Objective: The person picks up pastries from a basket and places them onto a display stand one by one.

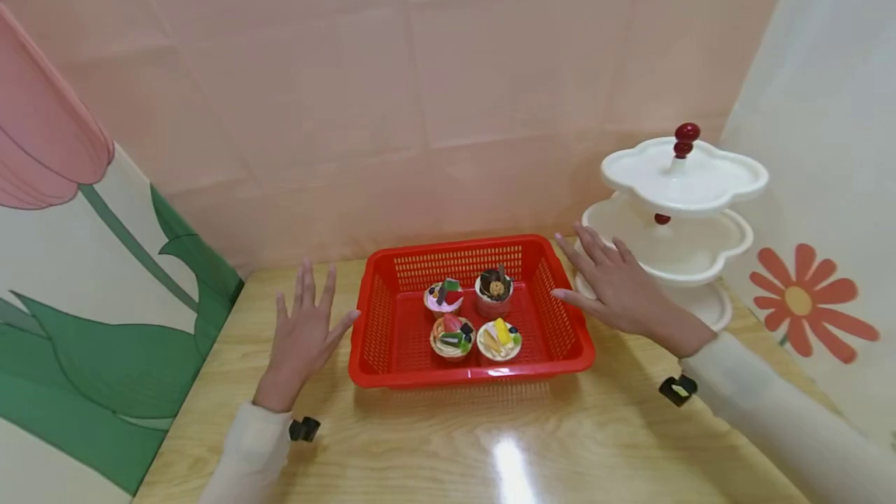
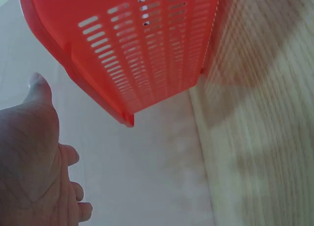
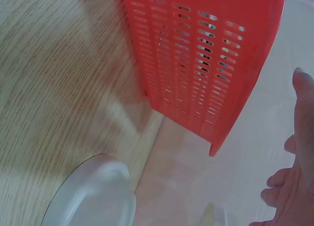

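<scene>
A red plastic basket (image 1: 413,376) with slotted walls stands on the wooden table. Several cupcakes sit inside: one with purple cream (image 1: 444,298), a chocolate one (image 1: 494,286), one with strawberry (image 1: 451,337) and one with yellow fruit (image 1: 499,339). My left hand (image 1: 302,337) hovers left of the basket, fingers straight and spread, holding nothing. On the other side, my right hand (image 1: 616,282) is held over the basket's right edge area with fingers extended, also holding nothing. Both wrist views show the basket's side wall (image 2: 147,44) apart from the palm (image 3: 299,182).
A white tiered stand (image 1: 686,177) with red knobs rises at the back right, partly behind my right hand. A pink backdrop (image 1: 420,99) closes off the rear. Flower-printed cloth (image 1: 798,302) hangs on the right, and a tulip print (image 1: 105,364) covers the left side.
</scene>
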`<state>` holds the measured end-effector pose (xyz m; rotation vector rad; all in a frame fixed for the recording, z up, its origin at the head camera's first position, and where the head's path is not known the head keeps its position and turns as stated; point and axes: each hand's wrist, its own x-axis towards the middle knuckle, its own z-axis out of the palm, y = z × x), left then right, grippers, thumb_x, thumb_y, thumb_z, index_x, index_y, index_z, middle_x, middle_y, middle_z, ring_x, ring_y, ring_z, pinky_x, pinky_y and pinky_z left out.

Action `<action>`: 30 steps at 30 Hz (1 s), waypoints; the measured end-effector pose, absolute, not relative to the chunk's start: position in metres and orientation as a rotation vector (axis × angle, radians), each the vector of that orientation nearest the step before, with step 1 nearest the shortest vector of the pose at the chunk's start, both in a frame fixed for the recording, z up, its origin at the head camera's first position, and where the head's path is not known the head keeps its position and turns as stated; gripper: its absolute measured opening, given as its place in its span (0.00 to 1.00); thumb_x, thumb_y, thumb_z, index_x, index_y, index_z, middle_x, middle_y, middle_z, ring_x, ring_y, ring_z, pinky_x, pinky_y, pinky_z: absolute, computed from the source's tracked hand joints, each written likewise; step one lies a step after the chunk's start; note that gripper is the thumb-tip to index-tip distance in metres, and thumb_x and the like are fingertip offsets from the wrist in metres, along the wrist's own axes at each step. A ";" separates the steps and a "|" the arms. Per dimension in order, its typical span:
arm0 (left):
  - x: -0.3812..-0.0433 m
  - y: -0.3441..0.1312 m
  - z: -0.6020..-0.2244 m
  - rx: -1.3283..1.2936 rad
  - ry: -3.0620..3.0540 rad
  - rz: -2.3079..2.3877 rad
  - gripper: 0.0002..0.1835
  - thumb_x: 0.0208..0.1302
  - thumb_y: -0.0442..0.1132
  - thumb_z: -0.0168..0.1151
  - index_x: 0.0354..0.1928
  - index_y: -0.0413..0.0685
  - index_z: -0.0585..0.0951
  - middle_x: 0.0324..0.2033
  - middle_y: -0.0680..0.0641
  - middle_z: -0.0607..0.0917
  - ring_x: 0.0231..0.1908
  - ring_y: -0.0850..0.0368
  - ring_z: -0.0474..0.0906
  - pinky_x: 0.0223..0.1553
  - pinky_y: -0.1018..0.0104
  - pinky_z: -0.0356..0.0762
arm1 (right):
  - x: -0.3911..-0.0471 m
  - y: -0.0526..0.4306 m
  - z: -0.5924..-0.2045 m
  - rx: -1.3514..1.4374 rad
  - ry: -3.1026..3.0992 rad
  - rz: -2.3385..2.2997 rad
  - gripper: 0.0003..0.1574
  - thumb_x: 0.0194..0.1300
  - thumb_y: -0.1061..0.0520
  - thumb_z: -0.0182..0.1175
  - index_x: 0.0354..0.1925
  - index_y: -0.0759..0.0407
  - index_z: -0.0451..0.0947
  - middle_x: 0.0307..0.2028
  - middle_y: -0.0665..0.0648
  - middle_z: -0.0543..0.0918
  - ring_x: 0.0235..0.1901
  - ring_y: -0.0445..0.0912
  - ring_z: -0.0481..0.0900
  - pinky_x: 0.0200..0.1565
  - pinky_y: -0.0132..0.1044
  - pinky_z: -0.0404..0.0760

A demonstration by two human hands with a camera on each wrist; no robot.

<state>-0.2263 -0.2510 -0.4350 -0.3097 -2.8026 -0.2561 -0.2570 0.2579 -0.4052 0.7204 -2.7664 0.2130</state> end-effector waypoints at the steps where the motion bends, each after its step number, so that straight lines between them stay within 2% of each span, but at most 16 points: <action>1: -0.225 -0.251 -0.435 -0.314 -2.807 -0.260 0.48 0.73 0.69 0.47 0.82 0.53 0.43 0.79 0.35 0.34 0.78 0.34 0.38 0.68 0.23 0.38 | -0.257 0.257 -0.404 0.730 -2.769 0.228 0.59 0.68 0.27 0.55 0.83 0.45 0.41 0.81 0.63 0.44 0.78 0.62 0.44 0.71 0.69 0.47; 6: -0.220 -0.247 -0.436 -0.344 -2.836 -0.335 0.46 0.75 0.66 0.46 0.82 0.50 0.45 0.80 0.35 0.36 0.78 0.34 0.39 0.70 0.26 0.42 | -0.259 0.252 -0.399 0.783 -2.783 0.268 0.59 0.69 0.28 0.55 0.82 0.49 0.42 0.80 0.64 0.47 0.78 0.62 0.46 0.72 0.65 0.48; 9: -0.215 -0.244 -0.434 -0.361 -2.823 -0.431 0.43 0.77 0.63 0.47 0.82 0.50 0.46 0.80 0.36 0.38 0.77 0.33 0.43 0.71 0.30 0.46 | -0.261 0.248 -0.396 0.819 -2.770 0.250 0.58 0.69 0.29 0.55 0.82 0.52 0.45 0.79 0.65 0.51 0.77 0.64 0.51 0.73 0.63 0.50; 13: -0.208 -0.241 -0.430 -0.359 -2.750 -0.606 0.38 0.79 0.57 0.49 0.82 0.50 0.51 0.80 0.37 0.42 0.74 0.30 0.53 0.69 0.32 0.56 | -0.265 0.240 -0.392 0.865 -2.768 0.240 0.56 0.70 0.28 0.54 0.81 0.53 0.49 0.78 0.67 0.54 0.73 0.68 0.59 0.71 0.62 0.58; 16: -0.201 -0.240 -0.426 -0.345 -2.718 -0.697 0.36 0.79 0.55 0.48 0.82 0.52 0.52 0.80 0.38 0.45 0.73 0.30 0.57 0.65 0.30 0.62 | -0.266 0.232 -0.387 0.905 -2.821 0.270 0.57 0.69 0.24 0.51 0.81 0.53 0.50 0.78 0.67 0.54 0.72 0.67 0.61 0.69 0.62 0.63; 19: -0.194 -0.238 -0.423 -0.337 -2.721 -0.749 0.36 0.80 0.54 0.48 0.82 0.54 0.51 0.80 0.40 0.46 0.73 0.32 0.57 0.62 0.30 0.65 | -0.270 0.225 -0.385 0.956 -2.843 0.323 0.57 0.69 0.24 0.52 0.80 0.56 0.54 0.78 0.68 0.54 0.72 0.67 0.61 0.67 0.61 0.66; 24: -0.184 -0.233 -0.419 -0.350 -2.722 -0.822 0.35 0.80 0.51 0.50 0.82 0.56 0.51 0.80 0.43 0.49 0.75 0.37 0.55 0.65 0.32 0.63 | -0.276 0.219 -0.386 1.026 -2.830 0.354 0.54 0.69 0.29 0.57 0.78 0.60 0.58 0.78 0.68 0.54 0.72 0.67 0.61 0.67 0.61 0.67; 30: -0.173 -0.222 -0.420 -0.385 -2.746 -0.917 0.37 0.79 0.54 0.50 0.82 0.61 0.47 0.81 0.49 0.46 0.76 0.39 0.53 0.65 0.34 0.65 | -0.281 0.213 -0.390 1.078 -2.876 0.396 0.55 0.68 0.30 0.60 0.78 0.61 0.58 0.78 0.69 0.54 0.70 0.68 0.64 0.65 0.60 0.69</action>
